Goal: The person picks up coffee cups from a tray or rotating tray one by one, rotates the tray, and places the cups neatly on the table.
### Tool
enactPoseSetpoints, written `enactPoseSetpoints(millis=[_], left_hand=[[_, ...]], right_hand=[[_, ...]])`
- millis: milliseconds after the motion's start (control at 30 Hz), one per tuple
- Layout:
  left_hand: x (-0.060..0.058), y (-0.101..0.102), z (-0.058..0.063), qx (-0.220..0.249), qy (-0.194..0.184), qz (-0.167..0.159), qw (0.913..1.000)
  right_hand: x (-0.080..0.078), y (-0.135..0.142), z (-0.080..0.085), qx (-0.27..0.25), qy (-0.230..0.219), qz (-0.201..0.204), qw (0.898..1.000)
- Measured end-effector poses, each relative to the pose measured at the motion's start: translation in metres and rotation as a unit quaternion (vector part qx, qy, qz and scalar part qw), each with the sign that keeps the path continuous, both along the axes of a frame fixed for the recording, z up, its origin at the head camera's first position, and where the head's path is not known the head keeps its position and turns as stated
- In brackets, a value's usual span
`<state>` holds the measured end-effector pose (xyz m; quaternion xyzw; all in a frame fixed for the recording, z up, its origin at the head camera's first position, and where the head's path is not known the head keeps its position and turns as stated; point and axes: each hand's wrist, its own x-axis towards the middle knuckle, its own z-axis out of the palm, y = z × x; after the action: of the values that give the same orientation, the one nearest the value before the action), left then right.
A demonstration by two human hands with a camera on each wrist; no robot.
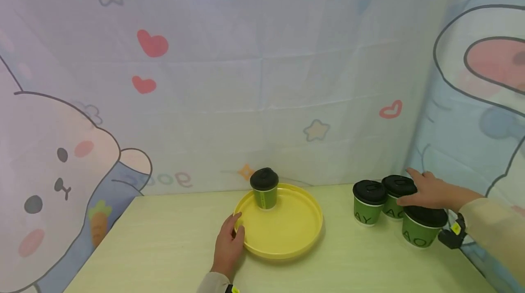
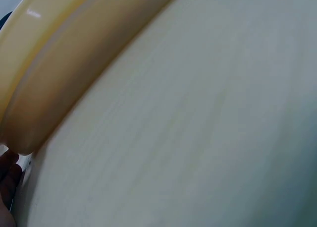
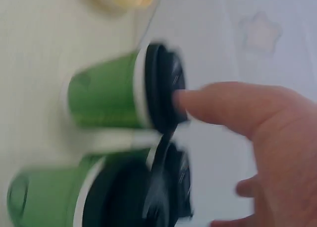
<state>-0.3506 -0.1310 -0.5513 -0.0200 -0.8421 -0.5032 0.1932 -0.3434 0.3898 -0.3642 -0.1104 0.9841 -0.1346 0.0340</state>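
Note:
A round yellow tray [image 1: 283, 233] lies on the table with a green paper cup [image 1: 265, 198] under a black lid near its back left rim. My left hand [image 1: 229, 244] holds the tray's left edge, its thumb and fingers at the rim; in the left wrist view only fingertips [image 2: 9, 173] show by the tray's side. At the right, my right hand [image 1: 434, 191] reaches over three more black-lidded green cups: a left one [image 1: 367, 211], a back one [image 1: 393, 208] and a front one [image 1: 419, 233]. Its fingers are spread, the thumb [image 3: 213, 104] close by a lid.
The pale table [image 1: 164, 243] ends at the back against a printed cloth [image 1: 229, 79]. Another printed cloth [image 1: 455, 147] hangs along the right side, close to the cups. A dark wrist device [image 1: 453, 233] sits on the right wrist beside the front cup.

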Motion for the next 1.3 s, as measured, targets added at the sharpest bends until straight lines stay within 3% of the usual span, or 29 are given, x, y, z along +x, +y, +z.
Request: enactPoseSetpoints(millis=[133,267,467,633,733,900,1033,1100,1167,1300], left_hand=[[0.001,0.000,0.001,-0.001,0.008,0.000,1.0000],[0.001,0.001,0.000,-0.001,0.013,0.000,0.9999],[-0.001,0.003,-0.005,-0.005,0.019,-0.002,0.9998],[-0.002,0.003,-0.003,-0.009,0.025,0.005,0.9996],[-0.001,0.003,-0.002,-0.008,0.024,0.007,0.9997],[0.000,0.001,-0.001,-0.005,0.017,0.005,0.9998],[-0.001,0.000,-0.002,-0.006,0.017,0.003,0.9998],[-0.001,0.000,-0.002,-0.004,0.012,0.002,0.9999],[0.000,0.000,-0.002,-0.004,0.012,0.001,0.9999],[0.000,0.001,-0.001,-0.002,0.012,-0.002,0.9999]], right_hand=[[-0.005,-0.038,0.001,-0.039,0.118,0.022,0.992],[-0.007,-0.085,-0.006,-0.102,0.158,0.054,0.981],[-0.011,-0.139,-0.025,-0.172,0.116,0.064,0.976],[-0.020,-0.161,-0.053,-0.208,0.021,0.024,0.978],[-0.026,-0.169,-0.076,-0.242,-0.028,-0.008,0.970],[-0.031,-0.177,-0.116,-0.336,-0.074,-0.054,0.938],[-0.033,-0.180,-0.139,-0.421,-0.111,-0.092,0.895],[-0.033,-0.181,-0.147,-0.475,-0.139,-0.102,0.863],[-0.032,-0.181,-0.152,-0.511,-0.152,-0.102,0.840],[-0.032,-0.182,-0.156,-0.554,-0.154,-0.088,0.814]])
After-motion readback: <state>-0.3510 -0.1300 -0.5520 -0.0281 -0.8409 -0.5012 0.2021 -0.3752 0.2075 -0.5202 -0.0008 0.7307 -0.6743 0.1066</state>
